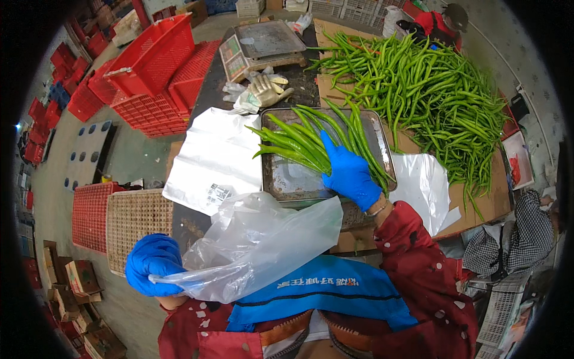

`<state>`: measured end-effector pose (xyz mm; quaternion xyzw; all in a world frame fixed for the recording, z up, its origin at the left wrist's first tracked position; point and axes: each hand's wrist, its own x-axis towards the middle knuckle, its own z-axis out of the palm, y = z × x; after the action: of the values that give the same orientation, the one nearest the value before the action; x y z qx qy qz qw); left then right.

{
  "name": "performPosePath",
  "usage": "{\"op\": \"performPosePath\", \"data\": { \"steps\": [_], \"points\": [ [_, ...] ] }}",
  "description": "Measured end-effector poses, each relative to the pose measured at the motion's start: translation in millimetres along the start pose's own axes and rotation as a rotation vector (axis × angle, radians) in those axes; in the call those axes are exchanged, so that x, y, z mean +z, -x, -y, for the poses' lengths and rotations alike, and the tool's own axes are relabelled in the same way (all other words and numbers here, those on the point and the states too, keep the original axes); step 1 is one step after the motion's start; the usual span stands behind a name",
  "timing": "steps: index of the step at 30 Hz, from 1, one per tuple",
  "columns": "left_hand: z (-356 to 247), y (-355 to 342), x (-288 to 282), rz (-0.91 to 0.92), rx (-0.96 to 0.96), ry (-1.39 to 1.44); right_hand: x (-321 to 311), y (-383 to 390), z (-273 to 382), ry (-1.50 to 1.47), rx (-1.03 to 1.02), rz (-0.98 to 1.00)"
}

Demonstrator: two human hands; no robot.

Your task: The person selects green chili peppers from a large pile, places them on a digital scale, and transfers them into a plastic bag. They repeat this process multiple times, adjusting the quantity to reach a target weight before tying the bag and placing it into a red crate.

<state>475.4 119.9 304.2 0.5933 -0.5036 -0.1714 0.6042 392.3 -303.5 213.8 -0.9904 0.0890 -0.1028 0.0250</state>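
Note:
My left hand (154, 265), in a blue glove, is closed on the edge of a clear plastic bag (257, 245). The bag hangs loosely in front of my body and its mouth reaches toward the metal weighing tray (287, 179). On that tray lies a bunch of long green chili peppers (299, 143), some jutting past its left edge. Over their near ends, my blue-gloved right hand (354, 173) grips the bunch, with the index finger stretched along it. The other right fingers are mostly hidden beneath the hand.
A large heap of green chili peppers (418, 90) covers cardboard at the right. White plastic sheets (218, 155) flank the tray. Beyond it are used gloves (263, 93) and another scale (263, 45). Red crates (149, 72) stand left; a person (439, 27) is at the far right.

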Motion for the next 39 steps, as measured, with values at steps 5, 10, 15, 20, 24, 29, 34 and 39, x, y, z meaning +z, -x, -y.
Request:
{"op": "performPosePath", "data": {
  "steps": [5,10,15,20,24,29,34,39],
  "points": [
    [-4,-2,0,0.01,-0.003,-0.018,-24,5,-10,-0.607,0.099,-0.113],
    [-5,-11,-6,0.037,0.012,-0.041,-51,4,-44,-1.078,0.109,-0.234],
    [-3,-21,-10,0.042,0.008,-0.054,-66,18,-52,-0.794,0.214,-0.459],
    [-6,-28,-11,0.118,-0.039,-0.044,-69,27,-50,-0.489,0.084,-0.65],
    [-12,-28,-11,0.143,-0.056,-0.052,-63,29,-56,-0.289,-0.018,-0.755],
    [-15,-22,-7,0.121,-0.138,0.024,-58,34,-62,-0.34,0.003,-0.768],
    [-7,-27,-6,0.059,-0.024,0.018,-61,37,-64,-0.308,-0.025,-0.755],
    [-12,-30,-1,0.023,-0.107,0.03,-68,41,-64,-0.229,-0.003,-0.718]
  ]
}}
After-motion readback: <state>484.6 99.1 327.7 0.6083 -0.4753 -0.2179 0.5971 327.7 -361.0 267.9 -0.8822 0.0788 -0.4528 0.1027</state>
